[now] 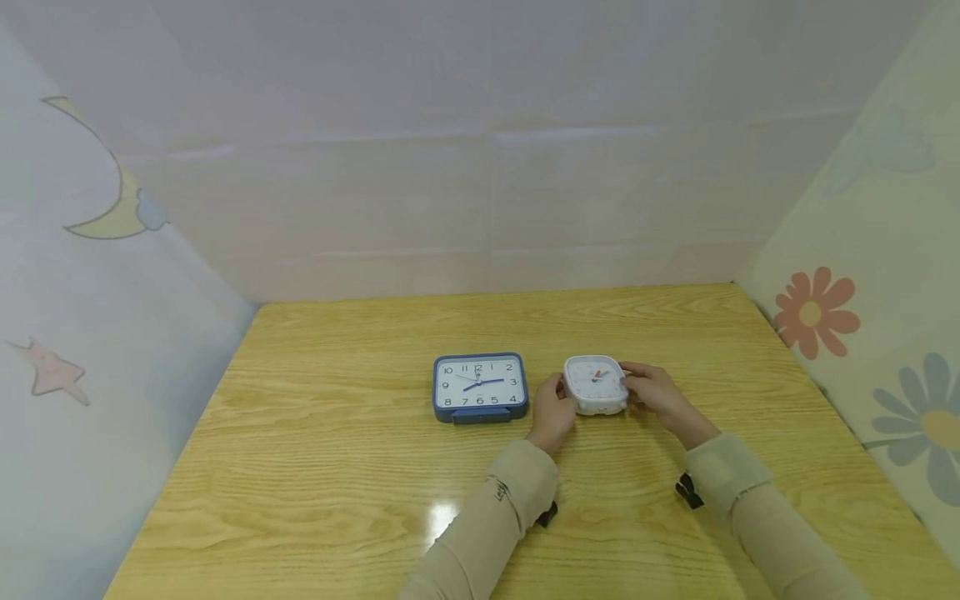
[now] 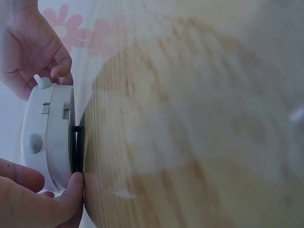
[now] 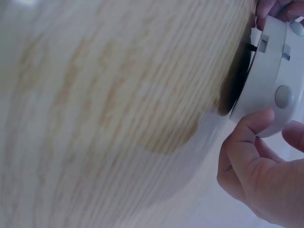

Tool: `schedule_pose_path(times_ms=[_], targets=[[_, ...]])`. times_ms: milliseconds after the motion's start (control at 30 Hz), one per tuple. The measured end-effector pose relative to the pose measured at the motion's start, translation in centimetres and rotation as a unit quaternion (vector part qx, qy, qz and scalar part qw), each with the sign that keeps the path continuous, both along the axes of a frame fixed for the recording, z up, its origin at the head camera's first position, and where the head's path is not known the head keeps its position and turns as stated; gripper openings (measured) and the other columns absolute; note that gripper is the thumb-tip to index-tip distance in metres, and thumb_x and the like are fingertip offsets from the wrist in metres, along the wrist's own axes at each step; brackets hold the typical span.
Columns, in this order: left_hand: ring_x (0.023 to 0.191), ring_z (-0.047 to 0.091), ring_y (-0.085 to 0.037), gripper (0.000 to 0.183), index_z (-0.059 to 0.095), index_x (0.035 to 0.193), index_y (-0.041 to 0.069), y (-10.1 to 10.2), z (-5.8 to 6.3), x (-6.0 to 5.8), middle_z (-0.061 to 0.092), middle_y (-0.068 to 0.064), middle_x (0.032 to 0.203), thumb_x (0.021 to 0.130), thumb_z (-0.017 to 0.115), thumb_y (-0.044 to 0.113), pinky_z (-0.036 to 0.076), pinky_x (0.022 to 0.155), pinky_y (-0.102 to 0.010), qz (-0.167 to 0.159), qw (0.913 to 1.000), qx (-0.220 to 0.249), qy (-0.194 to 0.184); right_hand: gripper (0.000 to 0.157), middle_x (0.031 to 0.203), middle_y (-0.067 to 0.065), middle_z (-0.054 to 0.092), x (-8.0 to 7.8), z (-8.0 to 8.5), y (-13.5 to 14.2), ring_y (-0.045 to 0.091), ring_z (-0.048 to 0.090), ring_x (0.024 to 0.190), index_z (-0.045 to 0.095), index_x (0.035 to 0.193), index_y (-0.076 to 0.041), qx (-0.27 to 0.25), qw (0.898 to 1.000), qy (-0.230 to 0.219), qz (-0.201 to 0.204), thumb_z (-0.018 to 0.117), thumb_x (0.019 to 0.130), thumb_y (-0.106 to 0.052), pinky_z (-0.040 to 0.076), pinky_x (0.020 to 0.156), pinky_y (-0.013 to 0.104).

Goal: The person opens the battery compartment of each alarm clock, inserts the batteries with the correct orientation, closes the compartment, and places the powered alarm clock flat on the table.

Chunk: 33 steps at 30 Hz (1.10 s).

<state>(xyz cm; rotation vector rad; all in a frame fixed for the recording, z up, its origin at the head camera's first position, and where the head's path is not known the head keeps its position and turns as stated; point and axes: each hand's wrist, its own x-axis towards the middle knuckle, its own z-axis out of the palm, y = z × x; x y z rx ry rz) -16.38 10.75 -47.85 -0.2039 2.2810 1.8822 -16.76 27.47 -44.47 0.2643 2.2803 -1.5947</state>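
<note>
A small white alarm clock lies face up between both hands, right of the table's middle. My left hand grips its left side, and my right hand holds the opposite side. In the left wrist view the clock's white edge shows rounded knobs and small slots, close over the wood; the thumb and fingers are bent at its lower end. Fingers of the right hand curl at the clock's rim in the right wrist view. Left of the hands rests a blue-framed rectangular clock, untouched.
The wooden table runs back to a pale wall. A side wall with a moon and star stands at left, one with printed flowers at right. Dark straps hang below the sleeve cuffs.
</note>
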Motion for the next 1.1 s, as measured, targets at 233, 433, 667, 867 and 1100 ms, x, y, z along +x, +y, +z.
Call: schedule_pose_path(times_ms=[233, 433, 667, 867, 1100], targets=[[0.113, 0.047, -0.024, 0.049, 0.045, 0.129, -0.005, -0.2, 0.2, 0.2, 0.05, -0.017, 0.124, 0.08, 0.052, -0.007, 0.039, 0.095, -0.036, 0.012, 0.9998, 0.012, 0.013, 0.05, 0.128, 0.029, 0.04, 0.4, 0.4, 0.2, 0.014, 0.052, 0.084, 0.028, 0.137, 0.009, 0.008, 1.0, 0.018, -0.02, 0.039, 0.096, -0.018, 0.049, 0.071, 0.029], [0.094, 0.053, -0.02, 0.037, 0.053, 0.118, -0.005, -0.8, 1.1, 0.8, 0.055, -0.011, 0.106, 0.082, 0.056, 0.001, 0.045, 0.081, -0.033, 0.03, 0.9936, -0.028, 0.106, 0.041, 0.109, 0.025, 0.052, 1.0, 0.7, 0.0, 0.027, 0.052, 0.089, 0.05, 0.12, 0.01, 0.09, 0.989, 0.108, -0.052, 0.046, 0.095, -0.022, 0.05, 0.07, 0.033], [0.065, 0.052, -0.009, 0.008, 0.062, 0.089, -0.002, -2.5, 1.9, 0.8, 0.058, -0.004, 0.073, 0.082, 0.059, 0.001, 0.044, 0.058, -0.019, 0.017, 0.9695, -0.043, 0.241, 0.024, 0.087, 0.016, 0.06, 0.9, 1.0, -0.9, 0.019, 0.055, 0.071, 0.061, 0.099, 0.008, 0.158, 0.963, 0.212, -0.059, 0.057, 0.089, -0.014, 0.047, 0.057, 0.021], [0.059, 0.049, -0.007, 0.009, 0.065, 0.082, 0.001, -5.0, 2.5, 0.6, 0.057, -0.002, 0.068, 0.085, 0.056, 0.003, 0.042, 0.053, -0.018, -0.023, 0.9509, -0.084, 0.297, 0.019, 0.078, 0.012, 0.061, 1.0, 1.1, -1.9, 0.017, 0.053, 0.063, 0.063, 0.092, 0.005, 0.183, 0.948, 0.261, -0.029, 0.06, 0.087, -0.013, 0.044, 0.051, 0.022], [0.064, 0.052, -0.012, 0.009, 0.064, 0.083, 0.003, -8.5, 3.6, 0.7, 0.058, -0.003, 0.073, 0.086, 0.056, 0.004, 0.043, 0.056, -0.02, -0.033, 0.9346, -0.136, 0.327, 0.008, 0.07, 0.007, 0.061, 1.5, 1.0, -2.6, 0.012, 0.049, 0.06, 0.064, 0.083, 0.003, 0.194, 0.924, 0.329, -0.022, 0.062, 0.083, -0.005, 0.041, 0.051, 0.021]])
